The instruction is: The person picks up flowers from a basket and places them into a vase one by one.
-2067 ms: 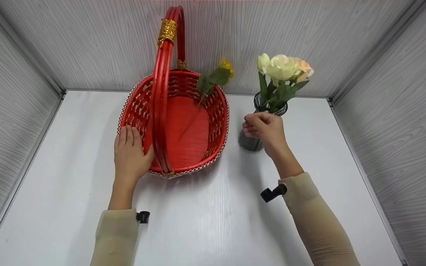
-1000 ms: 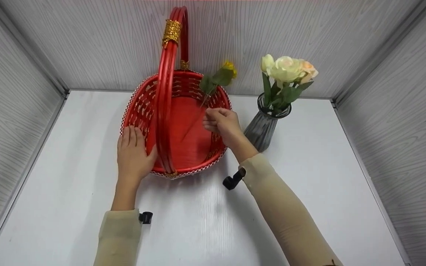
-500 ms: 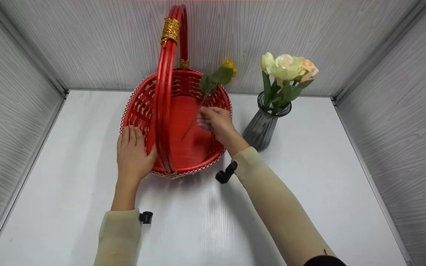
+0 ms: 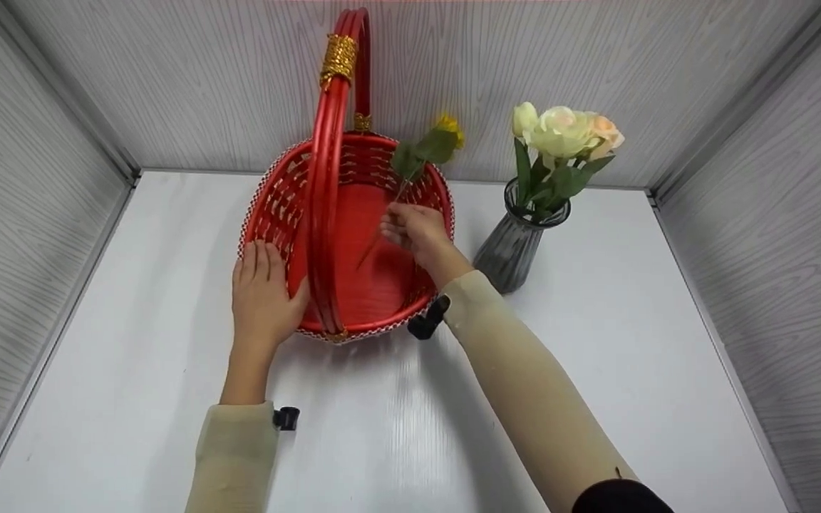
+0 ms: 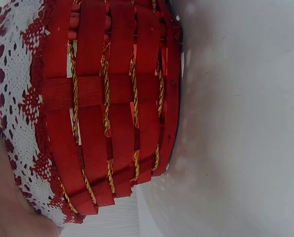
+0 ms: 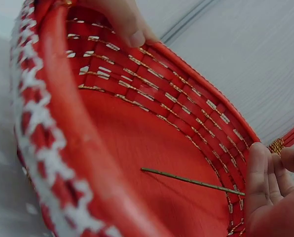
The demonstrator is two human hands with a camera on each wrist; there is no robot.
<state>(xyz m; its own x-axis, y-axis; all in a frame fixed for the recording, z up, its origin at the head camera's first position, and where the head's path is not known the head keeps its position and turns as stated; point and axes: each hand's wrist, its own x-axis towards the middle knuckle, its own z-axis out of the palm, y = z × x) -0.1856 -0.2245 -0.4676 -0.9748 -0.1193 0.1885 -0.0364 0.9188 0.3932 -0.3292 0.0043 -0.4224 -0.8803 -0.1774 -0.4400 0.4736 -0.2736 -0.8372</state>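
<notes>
In the head view a yellow flower with green leaves leans over the red basket's right back rim, its thin stem slanting down inside. My right hand is inside the basket, thumb and forefinger at that stem in what looks like a pinch. From the right wrist view, the stem's lower end shows above the basket floor, and the hand hides its upper part. My left hand rests on the basket's left rim, fingers fairly straight and thumb spread; the left wrist view shows it along the white lace trim.
A grey ribbed glass vase stands right of the basket, tilted in view, holding several pale flowers. The basket's tall handle arches between my hands. Wood-grained panels enclose the white table.
My right hand has moved left from beside the vase into the basket, to the yellow flower's stem. My left hand stays on the rim. The whole scene has shifted slightly right in view.
</notes>
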